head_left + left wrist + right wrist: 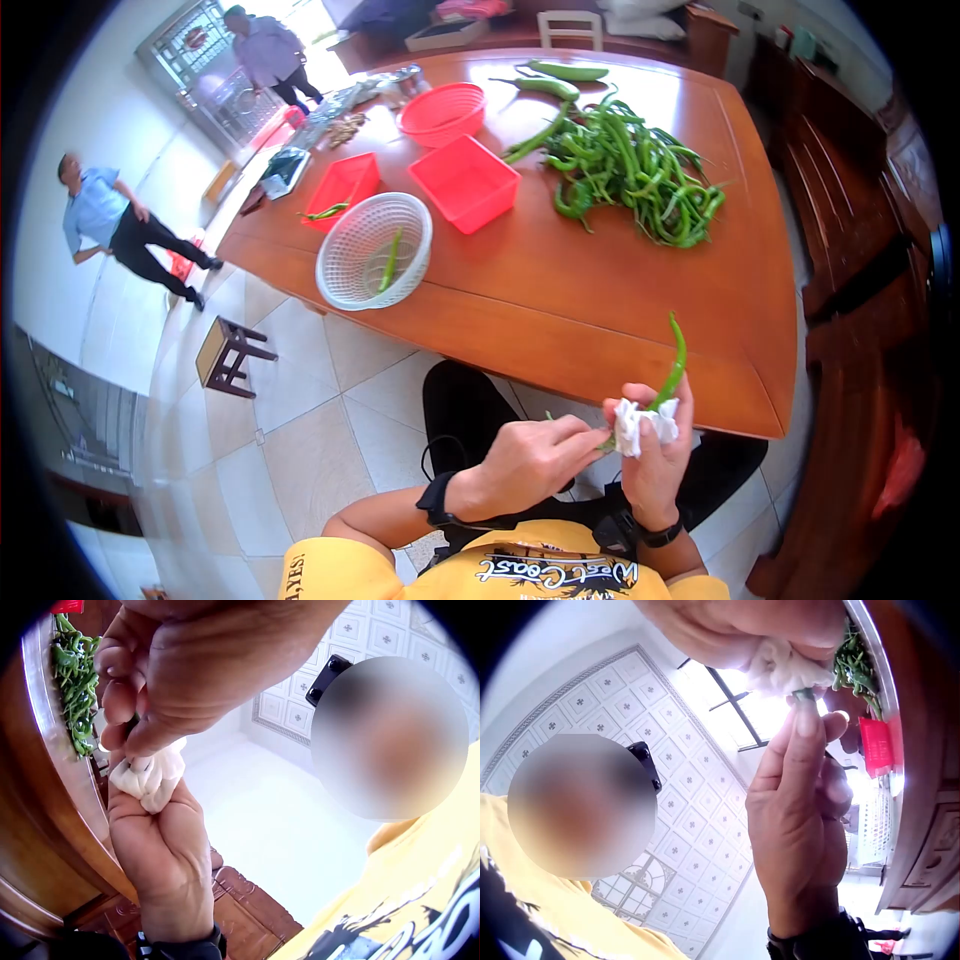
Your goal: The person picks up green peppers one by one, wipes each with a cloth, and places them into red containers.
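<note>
A green pepper (677, 362) points up out of a crumpled white tissue or cloth (630, 428), which my right hand (658, 470) grips around it over my lap by the table edge. The thumb and fingers of my left hand (525, 465) pinch the pepper's lower end. In the left wrist view, my left hand (210, 671) is above the white wad (154, 776), and that wad lies against the right palm. From the right wrist view, the pepper's end (804, 694) shows between the left thumb and fingers, beneath the wad.
A large pile of green peppers (640, 170) lies on the wooden table (600, 290), with eggplant-like green vegetables (548, 88) behind. A white basket (328, 262) holds one pepper; red containers (465, 185) are beside it. A stool (232, 355) and two people stand left.
</note>
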`<state>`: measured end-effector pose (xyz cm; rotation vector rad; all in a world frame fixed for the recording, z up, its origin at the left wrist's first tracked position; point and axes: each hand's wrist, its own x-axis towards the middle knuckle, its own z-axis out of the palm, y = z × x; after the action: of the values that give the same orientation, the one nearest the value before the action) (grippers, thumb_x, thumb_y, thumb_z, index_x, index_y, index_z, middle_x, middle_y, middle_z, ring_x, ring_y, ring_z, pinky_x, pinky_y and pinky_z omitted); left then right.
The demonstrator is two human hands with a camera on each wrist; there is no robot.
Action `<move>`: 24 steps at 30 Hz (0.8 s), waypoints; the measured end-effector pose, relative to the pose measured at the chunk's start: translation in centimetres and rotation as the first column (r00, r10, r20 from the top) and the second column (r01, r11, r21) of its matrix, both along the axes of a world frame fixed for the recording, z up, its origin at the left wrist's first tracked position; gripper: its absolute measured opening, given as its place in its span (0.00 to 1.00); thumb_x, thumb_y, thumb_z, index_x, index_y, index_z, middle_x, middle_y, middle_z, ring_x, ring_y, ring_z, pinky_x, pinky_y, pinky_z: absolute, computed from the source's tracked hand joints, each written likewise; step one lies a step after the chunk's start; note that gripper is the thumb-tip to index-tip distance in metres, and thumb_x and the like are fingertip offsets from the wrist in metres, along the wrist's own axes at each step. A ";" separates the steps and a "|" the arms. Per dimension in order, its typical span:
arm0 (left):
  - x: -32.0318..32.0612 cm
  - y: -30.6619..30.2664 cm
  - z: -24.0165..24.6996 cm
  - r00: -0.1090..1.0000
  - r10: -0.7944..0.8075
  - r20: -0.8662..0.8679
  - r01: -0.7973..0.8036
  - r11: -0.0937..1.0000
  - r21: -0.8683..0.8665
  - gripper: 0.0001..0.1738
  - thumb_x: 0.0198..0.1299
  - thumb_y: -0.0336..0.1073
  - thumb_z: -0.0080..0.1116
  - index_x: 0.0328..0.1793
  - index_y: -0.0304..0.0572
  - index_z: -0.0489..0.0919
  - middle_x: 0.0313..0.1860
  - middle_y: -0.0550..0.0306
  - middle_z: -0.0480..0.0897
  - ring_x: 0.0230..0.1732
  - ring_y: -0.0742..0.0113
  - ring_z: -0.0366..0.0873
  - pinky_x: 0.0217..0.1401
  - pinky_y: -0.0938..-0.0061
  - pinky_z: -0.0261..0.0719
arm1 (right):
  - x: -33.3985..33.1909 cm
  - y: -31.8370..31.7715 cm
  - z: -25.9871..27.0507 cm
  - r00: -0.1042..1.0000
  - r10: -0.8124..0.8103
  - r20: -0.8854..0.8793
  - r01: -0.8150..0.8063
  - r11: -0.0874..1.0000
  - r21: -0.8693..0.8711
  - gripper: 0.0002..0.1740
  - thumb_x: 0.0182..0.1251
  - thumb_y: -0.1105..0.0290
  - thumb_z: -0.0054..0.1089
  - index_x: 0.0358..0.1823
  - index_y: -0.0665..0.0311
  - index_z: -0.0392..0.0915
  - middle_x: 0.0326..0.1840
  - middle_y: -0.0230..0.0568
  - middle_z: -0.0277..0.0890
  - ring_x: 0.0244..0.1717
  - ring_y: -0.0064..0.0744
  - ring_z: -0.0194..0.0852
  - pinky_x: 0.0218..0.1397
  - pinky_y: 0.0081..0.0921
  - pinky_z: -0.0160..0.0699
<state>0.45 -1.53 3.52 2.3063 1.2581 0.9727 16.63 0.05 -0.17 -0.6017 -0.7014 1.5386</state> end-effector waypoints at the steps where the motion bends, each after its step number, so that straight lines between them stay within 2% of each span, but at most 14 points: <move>1: 0.1 -0.1 -0.1 1.000 0.003 0.012 -0.003 1.000 -0.008 0.12 0.53 0.32 0.67 0.44 0.38 0.82 0.32 0.53 0.82 0.25 0.60 0.81 0.25 0.74 0.79 | 0.0 0.1 -0.1 1.000 -0.018 0.007 0.018 1.000 0.009 0.38 0.68 0.76 0.53 0.75 0.58 0.44 0.54 0.51 0.73 0.52 0.46 0.79 0.55 0.40 0.80; 2: 0.2 -0.1 -0.3 0.999 0.011 0.033 -0.011 1.000 -0.005 0.12 0.53 0.31 0.67 0.44 0.38 0.82 0.32 0.52 0.82 0.25 0.59 0.81 0.26 0.73 0.79 | -0.2 0.0 0.3 1.000 -0.024 0.001 0.024 1.000 -0.008 0.39 0.66 0.75 0.58 0.74 0.60 0.47 0.52 0.48 0.74 0.50 0.41 0.79 0.55 0.36 0.80; 5: 0.1 -0.1 -0.7 0.996 0.020 0.085 -0.018 1.000 -0.022 0.11 0.53 0.29 0.66 0.41 0.35 0.80 0.33 0.50 0.82 0.27 0.56 0.81 0.27 0.72 0.80 | 0.4 -0.2 -0.2 0.993 0.115 0.019 -0.115 0.993 0.022 0.39 0.62 0.73 0.63 0.72 0.64 0.52 0.50 0.45 0.74 0.49 0.37 0.78 0.54 0.31 0.78; 6: 0.2 -0.1 -0.8 0.995 0.019 0.101 -0.015 0.999 -0.034 0.11 0.52 0.28 0.66 0.41 0.35 0.79 0.34 0.49 0.82 0.28 0.54 0.81 0.28 0.71 0.80 | 0.3 -0.3 0.1 0.987 0.159 0.034 -0.159 0.987 0.004 0.39 0.57 0.75 0.68 0.69 0.67 0.58 0.49 0.41 0.74 0.49 0.32 0.76 0.53 0.27 0.77; 7: 0.2 0.0 -1.0 0.991 0.025 0.133 -0.017 0.998 -0.056 0.10 0.52 0.27 0.66 0.41 0.34 0.79 0.34 0.48 0.82 0.28 0.53 0.81 0.29 0.71 0.80 | 0.4 -0.4 -0.4 0.977 0.210 0.043 -0.209 0.977 -0.033 0.38 0.54 0.78 0.70 0.67 0.68 0.61 0.50 0.40 0.73 0.51 0.31 0.75 0.54 0.27 0.76; 9: 0.2 -0.1 -1.3 0.979 0.029 0.199 -0.008 0.995 -0.103 0.11 0.51 0.25 0.65 0.40 0.33 0.77 0.35 0.46 0.81 0.30 0.51 0.81 0.30 0.70 0.80 | 0.3 -0.6 -1.0 0.969 0.214 0.127 -0.213 0.977 -0.020 0.39 0.53 0.80 0.70 0.67 0.68 0.62 0.51 0.39 0.72 0.52 0.31 0.74 0.56 0.27 0.75; 12: 0.2 -0.1 -1.0 0.967 0.029 0.254 0.005 0.991 -0.132 0.11 0.52 0.24 0.65 0.42 0.33 0.77 0.34 0.46 0.81 0.30 0.50 0.81 0.31 0.70 0.80 | -0.2 -0.7 -0.3 0.986 0.167 -0.004 -0.167 0.985 -0.044 0.40 0.55 0.81 0.68 0.69 0.68 0.59 0.48 0.38 0.71 0.53 0.34 0.75 0.57 0.29 0.76; 15: 0.0 -0.2 -0.7 0.969 0.020 0.248 0.021 0.987 -0.158 0.12 0.54 0.25 0.66 0.44 0.34 0.78 0.33 0.48 0.81 0.30 0.55 0.81 0.30 0.72 0.79 | -0.3 -0.2 0.8 0.982 0.140 -0.127 -0.147 0.988 -0.046 0.42 0.61 0.73 0.66 0.73 0.66 0.51 0.46 0.38 0.71 0.51 0.36 0.75 0.55 0.32 0.76; 17: -0.3 -0.4 -0.4 0.966 0.026 0.256 0.029 0.977 -0.211 0.12 0.55 0.25 0.65 0.45 0.34 0.79 0.33 0.49 0.82 0.29 0.58 0.81 0.30 0.73 0.79 | 0.3 0.6 1.1 0.981 0.125 -0.152 -0.129 0.991 -0.020 0.43 0.62 0.68 0.66 0.73 0.66 0.49 0.45 0.37 0.71 0.49 0.34 0.75 0.52 0.29 0.76; 19: -0.4 -0.4 0.0 0.961 0.016 0.277 0.052 0.970 -0.237 0.11 0.55 0.25 0.64 0.45 0.34 0.81 0.32 0.51 0.82 0.26 0.65 0.79 0.28 0.77 0.76 | 0.8 1.2 1.2 0.983 0.093 -0.161 -0.097 0.995 -0.019 0.41 0.64 0.63 0.65 0.72 0.68 0.51 0.44 0.36 0.69 0.46 0.30 0.74 0.51 0.25 0.73; 24: -0.9 -0.4 0.7 0.953 -0.029 0.300 0.110 0.960 -0.256 0.11 0.55 0.22 0.62 0.45 0.34 0.81 0.31 0.52 0.81 0.25 0.66 0.78 0.28 0.78 0.75 | 2.2 2.2 1.2 0.918 0.145 -0.368 -0.189 0.978 -0.086 0.36 0.66 0.65 0.62 0.71 0.68 0.55 0.45 0.34 0.68 0.47 0.28 0.70 0.56 0.26 0.71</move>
<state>-0.41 -1.94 4.23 1.9030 1.1010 1.0058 18.86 2.29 1.04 -0.3373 -0.3874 1.8017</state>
